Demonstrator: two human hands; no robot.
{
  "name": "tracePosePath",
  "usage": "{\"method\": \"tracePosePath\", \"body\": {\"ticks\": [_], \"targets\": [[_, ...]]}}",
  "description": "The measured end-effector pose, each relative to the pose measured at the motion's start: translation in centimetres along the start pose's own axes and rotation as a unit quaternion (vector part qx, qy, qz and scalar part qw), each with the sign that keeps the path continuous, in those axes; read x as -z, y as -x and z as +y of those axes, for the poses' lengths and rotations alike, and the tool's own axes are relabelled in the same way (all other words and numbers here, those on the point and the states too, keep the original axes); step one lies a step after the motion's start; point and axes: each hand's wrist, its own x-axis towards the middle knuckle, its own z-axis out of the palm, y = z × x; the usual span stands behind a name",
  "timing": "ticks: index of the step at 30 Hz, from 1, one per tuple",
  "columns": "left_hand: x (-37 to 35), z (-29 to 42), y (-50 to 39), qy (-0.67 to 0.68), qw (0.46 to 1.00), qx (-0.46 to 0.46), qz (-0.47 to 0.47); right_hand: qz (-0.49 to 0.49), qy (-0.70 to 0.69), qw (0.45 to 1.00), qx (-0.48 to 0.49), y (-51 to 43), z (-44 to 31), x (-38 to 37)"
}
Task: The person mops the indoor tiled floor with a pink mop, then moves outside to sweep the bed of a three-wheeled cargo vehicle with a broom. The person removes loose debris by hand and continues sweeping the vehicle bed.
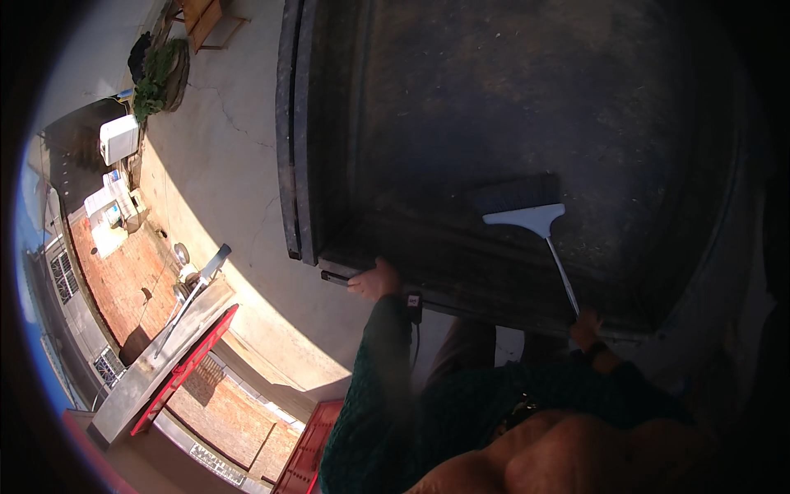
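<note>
My right hand (586,328) grips the thin handle of a broom (524,217) with a white head and dark bristles. Its bristles lie on the dark floor of a large open vehicle cargo bed (494,123), where small light specks of debris are scattered. At the near left corner, my left hand (376,280) rests on the rim of the bed. Just right of that hand, a small black box (414,301) with a cable hangs at the edge. Shadow hides the far right part of the bed.
A long-handled tool (197,290) leans by a low wall at the left. A red gate (185,370) stands at the lower left. Beyond the concrete ground are a white box (119,139), green plants (154,86) and a wooden chair (203,21).
</note>
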Motion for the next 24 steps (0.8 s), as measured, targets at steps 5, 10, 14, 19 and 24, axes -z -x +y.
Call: {"method": "tracePosePath", "body": {"ticks": [5, 10, 14, 19, 24], "targets": [[0.0, -0.4, -0.1, 0.017, 1.0, 0.001, -0.002, 0.042, -0.016, 0.999, 0.011, -0.1, 0.0, -0.5], [-1.1, -0.6, -0.4, 0.015, 0.999, -0.018, 0.047, 0.074, -0.015, 0.997, 0.023, -0.6, 0.8, -1.4], [-1.8, -0.5, -0.5, -0.012, 0.993, -0.016, 0.112, 0.052, -0.051, 0.997, -0.004, -1.6, 1.8, -3.3], [-1.5, -0.7, -0.5, 0.015, 0.999, -0.013, 0.031, 0.048, -0.038, 0.998, -0.006, -2.2, 2.1, -3.9], [-1.5, -1.2, -1.0, 0.002, 0.999, -0.027, 0.016, 0.061, -0.049, 0.997, -0.004, -0.7, 0.6, -1.4]]}}
